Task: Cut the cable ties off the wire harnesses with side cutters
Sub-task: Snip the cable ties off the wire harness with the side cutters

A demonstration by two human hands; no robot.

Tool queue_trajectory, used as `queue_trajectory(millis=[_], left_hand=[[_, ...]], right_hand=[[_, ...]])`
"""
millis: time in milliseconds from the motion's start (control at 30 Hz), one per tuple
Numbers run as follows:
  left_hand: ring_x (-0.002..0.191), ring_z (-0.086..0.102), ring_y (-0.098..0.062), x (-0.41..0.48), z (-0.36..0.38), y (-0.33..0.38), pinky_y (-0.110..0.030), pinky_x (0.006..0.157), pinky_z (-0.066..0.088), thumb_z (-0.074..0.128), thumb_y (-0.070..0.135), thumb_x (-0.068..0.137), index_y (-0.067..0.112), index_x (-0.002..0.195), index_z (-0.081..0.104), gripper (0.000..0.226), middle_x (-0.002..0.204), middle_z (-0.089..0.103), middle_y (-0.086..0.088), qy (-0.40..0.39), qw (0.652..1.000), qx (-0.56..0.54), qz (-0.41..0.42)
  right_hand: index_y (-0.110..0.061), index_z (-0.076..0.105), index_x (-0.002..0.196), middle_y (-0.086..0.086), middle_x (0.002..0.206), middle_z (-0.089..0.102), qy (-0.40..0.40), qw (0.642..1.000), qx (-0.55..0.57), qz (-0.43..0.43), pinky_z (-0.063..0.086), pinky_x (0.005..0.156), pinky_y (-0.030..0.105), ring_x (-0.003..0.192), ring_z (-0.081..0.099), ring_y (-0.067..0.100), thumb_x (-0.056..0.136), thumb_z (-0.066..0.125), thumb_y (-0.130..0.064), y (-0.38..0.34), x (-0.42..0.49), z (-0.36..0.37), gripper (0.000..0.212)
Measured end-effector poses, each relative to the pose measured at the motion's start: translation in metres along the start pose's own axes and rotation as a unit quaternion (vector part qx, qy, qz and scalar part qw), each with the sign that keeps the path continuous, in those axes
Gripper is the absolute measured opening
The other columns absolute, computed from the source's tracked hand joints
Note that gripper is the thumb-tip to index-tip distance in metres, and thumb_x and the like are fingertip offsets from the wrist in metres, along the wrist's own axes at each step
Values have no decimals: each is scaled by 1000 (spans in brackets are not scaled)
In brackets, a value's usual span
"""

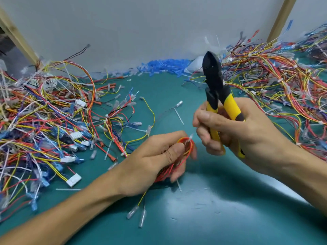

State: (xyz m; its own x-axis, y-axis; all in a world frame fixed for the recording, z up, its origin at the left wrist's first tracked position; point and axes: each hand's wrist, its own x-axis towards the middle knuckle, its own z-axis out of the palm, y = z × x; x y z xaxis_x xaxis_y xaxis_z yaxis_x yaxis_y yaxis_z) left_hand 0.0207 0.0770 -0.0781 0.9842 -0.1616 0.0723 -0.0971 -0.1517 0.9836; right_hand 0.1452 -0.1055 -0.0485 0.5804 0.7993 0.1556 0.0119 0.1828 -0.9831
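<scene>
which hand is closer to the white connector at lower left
Left. The left hand, gripping red wires, is just right of the white connector; the right hand, holding side cutters, is farther right.

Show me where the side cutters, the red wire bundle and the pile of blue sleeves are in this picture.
side cutters (213,71): head view, on the black head above the yellow handles.
red wire bundle (191,145): head view, on the right side of its loop.
blue sleeves (164,66): head view, on the middle of the pile by the wall.
</scene>
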Motion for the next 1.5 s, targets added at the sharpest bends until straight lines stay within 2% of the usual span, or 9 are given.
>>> queue_trajectory(millis=[200, 300, 467, 567, 667, 767, 1000, 1200, 1500], left_hand=[[26, 29, -6, 16, -5, 9, -12, 34, 23, 42, 29, 103, 0, 61, 60, 54, 35, 30, -2, 73, 991, 0, -112], [44, 28, -8, 5, 3, 2, -14, 45, 23, 52, 46, 101, 2, 81, 62, 50, 55, 29, -10, 67, 996, 62, 13], [43, 30, -18, 0, 1, -3, -32, 40, 26, 47, 41, 105, 15, 96, 55, 29, 53, 39, 6, 64, 997, 28, 30], [42, 32, -15, 0, 5, -1, -28, 40, 28, 47, 41, 107, 20, 88, 55, 30, 54, 39, 5, 72, 995, 50, 45], [44, 33, -9, 2, 9, 2, -25, 40, 29, 49, 40, 109, 23, 92, 68, 31, 61, 44, 9, 70, 994, 46, 64], [39, 41, -16, 2, 9, -1, -32, 41, 34, 50, 39, 106, -6, 91, 64, 49, 56, 51, -11, 83, 990, 99, 60], [36, 47, -15, 1, 11, 0, -20, 46, 38, 53, 29, 101, 17, 63, 55, 40, 44, 59, 1, 119, 974, 180, 73], [35, 48, -10, 3, 12, -2, -18, 45, 38, 56, 27, 101, 12, 55, 58, 48, 44, 60, 2, 150, 958, 227, 86], [47, 45, -26, 3, 3, -7, -28, 49, 37, 41, 52, 107, 18, 96, 67, 44, 58, 52, 1, 87, 987, 132, 8]], right_hand=[[1, 63, 90, 21, 74, 68, -71, 995, 54, 34, 43, 46, 34, 46, 54, 22, 99, 58, -14, 0, -3, 2, 18], [0, 64, 89, 16, 67, 63, -59, 997, 30, 25, 40, 47, 35, 46, 50, 23, 99, 59, -15, -2, -3, 2, 18], [-6, 63, 84, 9, 62, 50, -10, 999, -47, -24, 34, 50, 33, 53, 42, 24, 98, 58, -17, 4, -3, 8, 18], [-5, 62, 85, 31, 78, 51, -14, 999, -25, -43, 34, 52, 34, 57, 41, 33, 98, 56, -15, 4, -5, 13, 17], [-1, 57, 88, 19, 85, 64, -62, 996, 44, -36, 31, 52, 39, 53, 47, 22, 99, 53, -13, 2, -6, 13, 17], [-1, 51, 85, 12, 70, 55, -100, 993, 56, -20, 30, 53, 42, 51, 47, 23, 99, 52, -16, 2, -7, 13, 20], [-4, 48, 80, -1, 63, 44, -59, 997, 51, -2, 32, 49, 28, 51, 35, 17, 97, 52, -11, 4, -7, 18, 19], [-7, 42, 81, -7, 61, 43, -25, 1000, 14, -10, 22, 49, 31, 53, 28, 14, 96, 50, -12, 5, -6, 19, 17], [-1, 38, 77, 12, 65, 29, 35, 997, -3, -64, 19, 50, 40, 56, 21, 26, 97, 49, -11, -2, 1, 12, 25]])
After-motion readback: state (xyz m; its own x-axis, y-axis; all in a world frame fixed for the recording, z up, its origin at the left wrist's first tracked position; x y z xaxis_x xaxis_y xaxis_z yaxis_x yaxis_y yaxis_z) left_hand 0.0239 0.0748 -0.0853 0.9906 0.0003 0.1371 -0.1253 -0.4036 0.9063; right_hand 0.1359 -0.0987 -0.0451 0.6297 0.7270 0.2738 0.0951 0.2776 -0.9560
